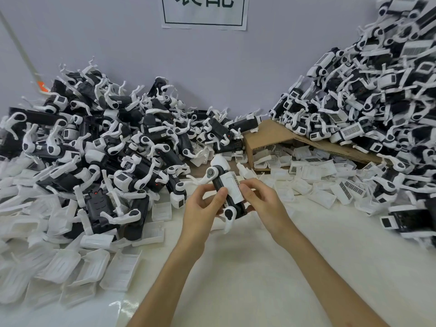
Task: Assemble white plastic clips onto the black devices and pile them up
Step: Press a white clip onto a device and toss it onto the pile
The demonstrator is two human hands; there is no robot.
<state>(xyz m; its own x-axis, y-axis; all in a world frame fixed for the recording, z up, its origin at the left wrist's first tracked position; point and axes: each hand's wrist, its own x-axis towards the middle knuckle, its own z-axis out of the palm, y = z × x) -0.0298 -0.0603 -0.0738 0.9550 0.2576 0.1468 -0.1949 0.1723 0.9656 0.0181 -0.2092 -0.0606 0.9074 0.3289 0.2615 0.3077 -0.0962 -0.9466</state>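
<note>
Centre frame, above the table [259,267]: I hold one black device [218,185] in both hands, a white clip [232,187] lying along its upper face. My left hand [203,206] grips the body from the left, thumb on top and fingers curled beneath, which I judge steadies it while the clip is pressed on. My right hand [262,199] pinches the clip's near end between thumb and fingers. The device is tilted, its white folding arms sticking out at the far and near ends, so the clip's face is turned up towards me.

Loose clips [70,267] lie spread across the lower left, close to my left hand, and more spill from the cardboard box [278,135] tipped on its side right of centre. The left heap [106,138] in the middle left looks like devices waiting for clips. The right heap [377,102], climbing to the upper right corner, shows many labelled white faces, so I take it for the finished pile.

Whether the clip has fully snapped home cannot be told: my fingers cover its near edge and my palm hides the underside. The label print is too small to read. The paper sign [204,10] at the top centre is cut off by the frame, and both heaps run past the picture's sides.
</note>
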